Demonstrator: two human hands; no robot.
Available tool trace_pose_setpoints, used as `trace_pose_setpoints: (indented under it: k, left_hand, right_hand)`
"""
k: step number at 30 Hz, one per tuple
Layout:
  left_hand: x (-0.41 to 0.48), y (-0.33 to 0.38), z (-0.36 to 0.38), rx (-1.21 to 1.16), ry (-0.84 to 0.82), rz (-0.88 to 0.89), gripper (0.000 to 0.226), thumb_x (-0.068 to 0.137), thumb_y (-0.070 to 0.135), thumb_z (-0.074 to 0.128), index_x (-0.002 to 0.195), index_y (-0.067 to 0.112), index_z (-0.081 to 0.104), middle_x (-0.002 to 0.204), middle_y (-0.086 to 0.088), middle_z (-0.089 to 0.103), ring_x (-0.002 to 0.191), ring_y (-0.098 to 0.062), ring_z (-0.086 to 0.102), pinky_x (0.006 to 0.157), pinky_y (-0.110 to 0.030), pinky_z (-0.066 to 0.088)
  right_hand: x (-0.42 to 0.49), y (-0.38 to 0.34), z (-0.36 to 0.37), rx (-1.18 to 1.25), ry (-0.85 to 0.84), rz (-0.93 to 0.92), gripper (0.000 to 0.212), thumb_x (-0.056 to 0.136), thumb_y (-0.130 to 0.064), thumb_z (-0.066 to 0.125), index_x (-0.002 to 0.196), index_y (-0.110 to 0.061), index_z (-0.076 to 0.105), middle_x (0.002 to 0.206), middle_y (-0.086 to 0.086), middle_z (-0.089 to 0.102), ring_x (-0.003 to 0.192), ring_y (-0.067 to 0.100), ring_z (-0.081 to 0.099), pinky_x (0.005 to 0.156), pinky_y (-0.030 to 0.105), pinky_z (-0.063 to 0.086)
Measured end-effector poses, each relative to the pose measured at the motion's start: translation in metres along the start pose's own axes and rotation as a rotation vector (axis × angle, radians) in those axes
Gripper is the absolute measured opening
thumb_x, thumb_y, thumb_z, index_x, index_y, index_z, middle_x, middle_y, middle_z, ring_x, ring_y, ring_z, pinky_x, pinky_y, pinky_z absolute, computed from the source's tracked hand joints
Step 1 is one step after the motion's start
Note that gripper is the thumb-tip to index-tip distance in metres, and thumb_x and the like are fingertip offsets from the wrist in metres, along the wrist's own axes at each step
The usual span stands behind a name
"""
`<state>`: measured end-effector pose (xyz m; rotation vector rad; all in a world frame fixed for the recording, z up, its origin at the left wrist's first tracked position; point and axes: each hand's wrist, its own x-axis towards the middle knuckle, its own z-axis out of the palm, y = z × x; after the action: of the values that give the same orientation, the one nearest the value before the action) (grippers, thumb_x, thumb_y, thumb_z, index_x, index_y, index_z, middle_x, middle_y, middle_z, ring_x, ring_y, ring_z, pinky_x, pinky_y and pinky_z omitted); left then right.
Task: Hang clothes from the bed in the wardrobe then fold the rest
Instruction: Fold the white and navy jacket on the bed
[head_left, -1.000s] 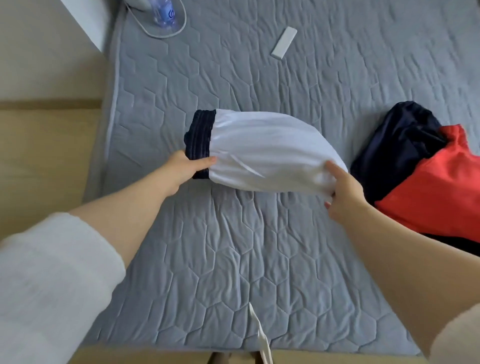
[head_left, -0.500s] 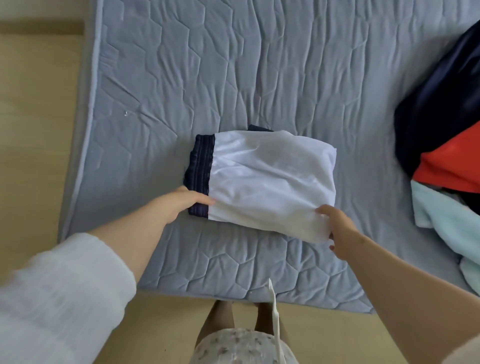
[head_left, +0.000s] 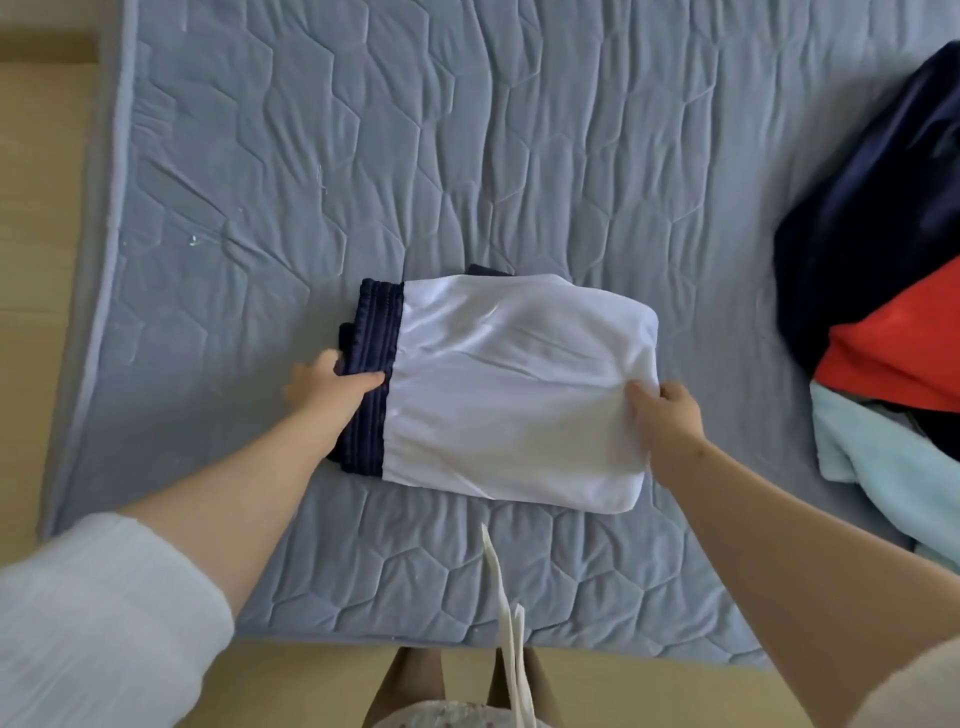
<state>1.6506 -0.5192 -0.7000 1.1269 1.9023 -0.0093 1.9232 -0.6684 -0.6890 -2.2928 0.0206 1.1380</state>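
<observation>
left sleeve (head_left: 98, 618): white, loose | right sleeve (head_left: 922, 686): pale, lower right corner | left hand (head_left: 332, 387), right hand (head_left: 667, 415): bare | floral garment (head_left: 436, 716): pale | strap (head_left: 506, 597): white, narrow

No readable text, labels, brands, numbers or signs anywhere in view.

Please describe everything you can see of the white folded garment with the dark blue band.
The white folded garment is smooth, slightly shiny cloth in a rough rectangle, with a ribbed navy band along its left end. It lies flat near the front edge of the quilted grey-blue bed cover. The left hand grips the band; the right hand pinches its right edge.
</observation>
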Motion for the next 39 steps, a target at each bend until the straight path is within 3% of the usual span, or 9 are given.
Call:
trace_pose_setpoints:
  k: [4,8,11,15,19,21,27,33,39]
  left_hand:
    - [0.011,-0.005,0.008,-0.105,-0.045,-0.108,0.095,0.063,0.064,0.071,0.137,0.018,0.035,0.139,-0.007,0.041,0.124,-0.029,0.043,0.103,-0.048,0.038]
    - [0.016,-0.006,0.002,-0.016,-0.062,-0.125,0.089,0.045,0.079,0.065,0.111,0.021,0.047,0.124,-0.006,0.053,0.114,-0.03,0.05,0.098,-0.047,0.042]
    - [0.014,-0.004,-0.001,-0.005,-0.096,-0.058,0.062,0.053,0.075,0.064,0.095,0.029,0.059,0.109,-0.004,0.063,0.102,-0.03,0.058,0.093,-0.044,0.048]
    - [0.001,0.006,0.001,-0.216,-0.168,-0.025,0.035,0.079,0.047,0.067,0.103,0.023,0.059,0.096,-0.001,0.063,0.084,-0.019,0.06,0.078,-0.032,0.049]
    - [-0.025,0.02,-0.015,-0.288,-0.147,0.013,0.024,0.086,0.04,0.061,0.101,0.021,0.057,0.086,0.003,0.061,0.08,-0.018,0.059,0.071,-0.031,0.048]
    - [-0.042,0.03,-0.032,-0.319,-0.099,0.027,0.023,0.087,0.039,0.06,0.098,0.02,0.054,0.084,0.003,0.058,0.074,-0.014,0.056,0.061,-0.028,0.044]
    - [-0.108,0.065,-0.124,-0.402,0.086,0.073,0.027,0.089,0.04,0.057,0.097,0.017,0.047,0.084,0.0,0.053,0.072,-0.016,0.052,0.059,-0.029,0.04]
    - [-0.188,0.081,-0.242,-0.456,0.31,0.107,0.029,0.09,0.043,0.052,0.099,0.015,0.053,0.08,0.0,0.052,0.067,-0.015,0.049,0.052,-0.028,0.035]
    - [-0.259,0.053,-0.368,-0.596,0.499,0.106,0.032,0.091,0.039,0.053,0.097,0.008,0.056,0.082,-0.005,0.055,0.07,-0.019,0.052,0.052,-0.028,0.036]
  right_hand:
    - [0.008,0.011,0.013,0.082,-0.107,0.124,0.052,0.082,-0.046,0.064,0.116,-0.02,0.035,0.099,-0.003,0.047,0.087,0.019,0.05,0.077,0.036,0.038]
    - [0.013,0.014,0.03,0.153,-0.106,0.201,0.068,0.081,-0.052,0.061,0.135,-0.016,0.039,0.115,0.001,0.049,0.099,0.021,0.047,0.083,0.033,0.035]
    - [0.009,0.009,0.037,0.097,-0.097,0.162,0.061,0.084,-0.053,0.057,0.13,-0.016,0.048,0.107,0.0,0.051,0.095,0.021,0.047,0.082,0.031,0.034]
    - [-0.004,-0.007,0.033,0.056,-0.048,0.05,0.037,0.085,-0.047,0.059,0.11,-0.019,0.056,0.084,-0.007,0.054,0.088,0.022,0.051,0.078,0.032,0.037]
    - [-0.033,-0.035,0.024,0.046,-0.025,-0.053,0.023,0.085,-0.041,0.059,0.098,-0.023,0.058,0.078,-0.01,0.056,0.084,0.021,0.054,0.075,0.03,0.04]
    - [-0.051,-0.052,0.013,0.05,-0.023,-0.102,0.02,0.085,-0.04,0.059,0.095,-0.023,0.059,0.077,-0.01,0.057,0.082,0.02,0.055,0.075,0.031,0.04]
    - [-0.131,-0.12,-0.014,0.073,-0.099,-0.247,0.019,0.086,-0.04,0.059,0.077,-0.023,0.056,0.072,-0.006,0.057,0.065,0.011,0.051,0.06,0.027,0.038]
    - [-0.237,-0.206,-0.02,0.017,-0.238,-0.411,0.027,0.083,-0.042,0.059,0.092,-0.016,0.056,0.079,0.001,0.058,0.08,0.027,0.055,0.077,0.037,0.045]
    - [-0.355,-0.28,0.009,-0.028,-0.414,-0.564,0.027,0.082,-0.038,0.062,0.085,-0.015,0.048,0.072,0.002,0.05,0.064,0.02,0.046,0.072,0.036,0.036]
